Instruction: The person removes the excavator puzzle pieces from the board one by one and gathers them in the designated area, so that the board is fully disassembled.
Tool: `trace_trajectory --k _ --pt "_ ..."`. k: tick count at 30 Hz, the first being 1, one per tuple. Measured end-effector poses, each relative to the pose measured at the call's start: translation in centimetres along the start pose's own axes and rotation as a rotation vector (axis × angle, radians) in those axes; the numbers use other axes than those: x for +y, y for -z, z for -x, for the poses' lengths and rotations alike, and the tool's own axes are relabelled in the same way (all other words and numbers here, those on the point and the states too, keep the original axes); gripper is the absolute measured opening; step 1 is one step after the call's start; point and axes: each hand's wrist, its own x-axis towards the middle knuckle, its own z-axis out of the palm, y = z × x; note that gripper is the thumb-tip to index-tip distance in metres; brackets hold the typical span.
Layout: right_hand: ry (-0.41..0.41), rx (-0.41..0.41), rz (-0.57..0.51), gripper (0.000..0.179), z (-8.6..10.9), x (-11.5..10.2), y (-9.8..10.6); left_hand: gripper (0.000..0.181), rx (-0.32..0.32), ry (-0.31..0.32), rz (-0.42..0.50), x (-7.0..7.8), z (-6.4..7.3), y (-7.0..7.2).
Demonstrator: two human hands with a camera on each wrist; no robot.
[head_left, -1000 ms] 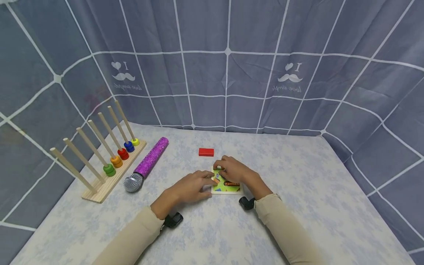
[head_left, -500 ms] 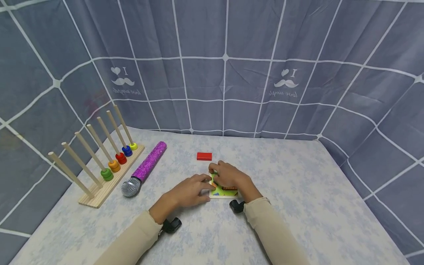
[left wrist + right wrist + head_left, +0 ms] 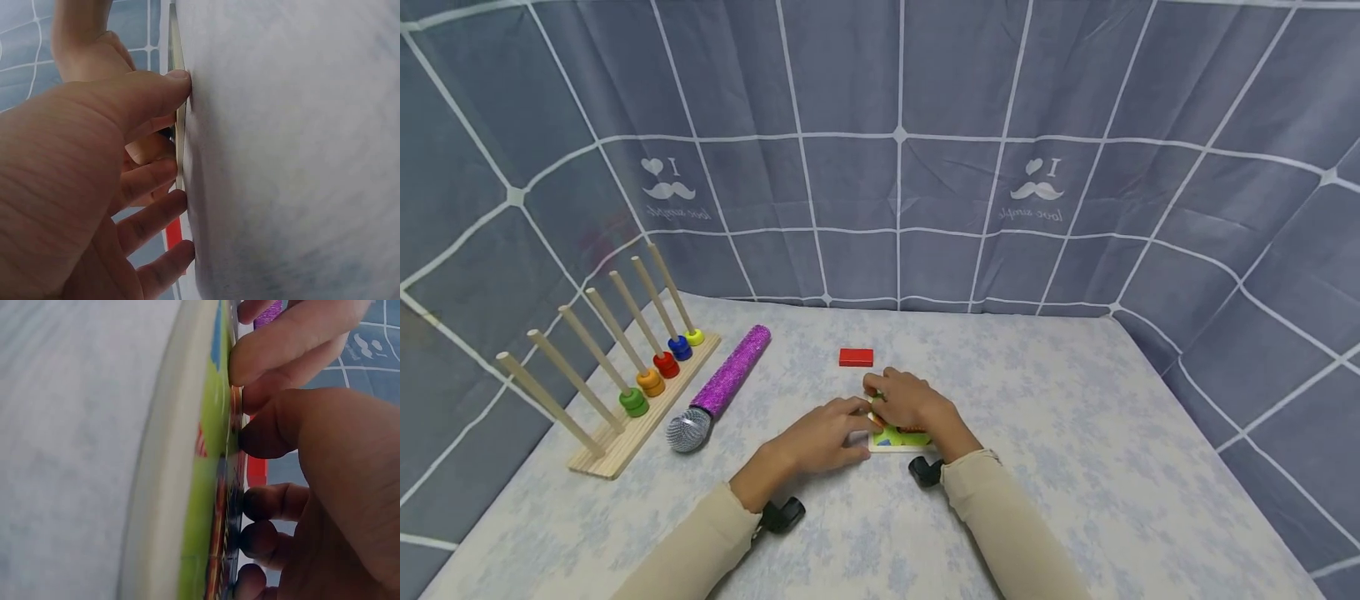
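A small picture puzzle board (image 3: 901, 440), green with a pale wooden rim, lies flat on the table, largely covered by both hands. My left hand (image 3: 822, 435) is at its left side, fingers spread. In the left wrist view, the thumb (image 3: 164, 89) touches the board's edge and the other fingertips rest along the table there. Over the board arches my right hand (image 3: 910, 403). Its bent fingertips (image 3: 257, 537) and thumb touch the picture face, spaced apart. A brown striped drawing shows beneath them in the right wrist view.
Behind the board lies a red block (image 3: 856, 357). To the left are a purple glitter microphone (image 3: 730, 379) and a wooden peg stand (image 3: 597, 458) with coloured rings. A grey-blue gridded curtain (image 3: 955, 183) encloses the back and sides.
My right hand has moved toward the near left over the board and covers more of its picture. My left hand stays at the left edge. The head view has shifted slightly.
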Motion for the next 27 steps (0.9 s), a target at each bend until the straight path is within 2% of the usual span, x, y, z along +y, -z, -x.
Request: trace_trajectory --k 7,11,19,27 --pt "0.049 0.063 0.054 0.008 -0.5 -0.2 -0.9 0.032 0.011 -0.007 -0.002 -0.3 0.3 -0.4" --pt "0.049 0.081 0.049 0.008 -0.4 -0.1 -1.1 0.032 0.012 -0.006 0.0 -0.3 0.4 -0.5" --pt "0.091 0.059 -0.024 0.009 -0.1 0.5 -0.8 0.032 0.016 -0.009 -0.011 -0.4 0.3 -0.4" --pt "0.064 0.021 -0.018 0.013 -0.2 0.9 -0.4 0.031 0.023 -0.029 -0.007 -0.3 0.0 -0.4"
